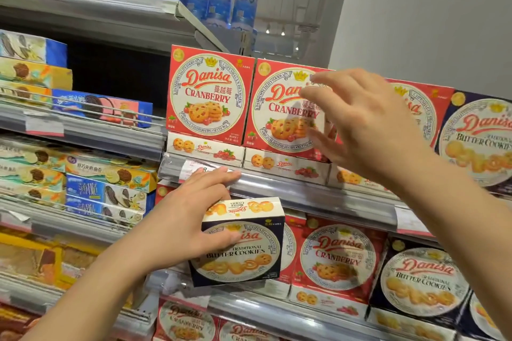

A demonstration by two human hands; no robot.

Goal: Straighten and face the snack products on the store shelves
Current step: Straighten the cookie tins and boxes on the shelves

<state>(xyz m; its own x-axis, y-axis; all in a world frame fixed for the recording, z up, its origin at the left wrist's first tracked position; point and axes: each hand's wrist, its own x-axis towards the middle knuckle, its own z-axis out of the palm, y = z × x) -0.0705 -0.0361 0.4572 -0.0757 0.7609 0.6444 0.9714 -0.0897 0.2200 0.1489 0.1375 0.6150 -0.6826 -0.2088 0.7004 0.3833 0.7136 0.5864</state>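
Observation:
My left hand (194,213) grips a dark blue Danisa butter cookie box (243,255) by its left side and top, holding it in front of the lower shelf. My right hand (360,122) hovers with spread fingers in front of a red Danisa cranberry box (279,108) on the upper shelf; I cannot tell if it touches the box. Another upright cranberry box (207,94) stands to its left. Both stand on flat white-sided cranberry boxes (205,148).
More Danisa boxes fill the right side: a blue butter cookie box (476,141) up high, cranberry (338,257) and butter cookie boxes (421,279) lower. Stacked biscuit packs (102,194) fill the left bay. Blue tins (219,0) line the top shelf. A clear price rail (304,188) runs between shelves.

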